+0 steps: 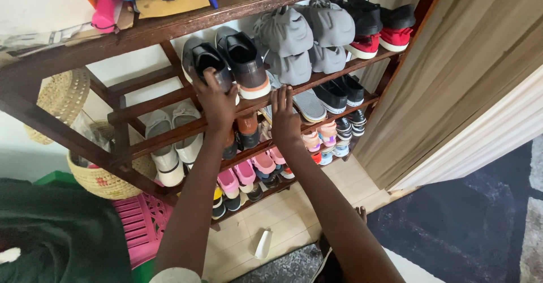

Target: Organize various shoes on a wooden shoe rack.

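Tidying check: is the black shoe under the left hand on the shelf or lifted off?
On the shelf: the black shoe rests on the slats, left hand over its heel.

Both forearms are bare, with a pale rolled sleeve edge (176,275) on the left arm.

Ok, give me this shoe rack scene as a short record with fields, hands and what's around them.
setting: wooden shoe rack by a curtain
left hand: on the heel of a black shoe, upper shelf
right hand: flat on the shelf edge below the black pair
beside them: grey shoes, red and black sneakers
lower shelves: white shoes, pink children's shoes
left of rack: woven basket
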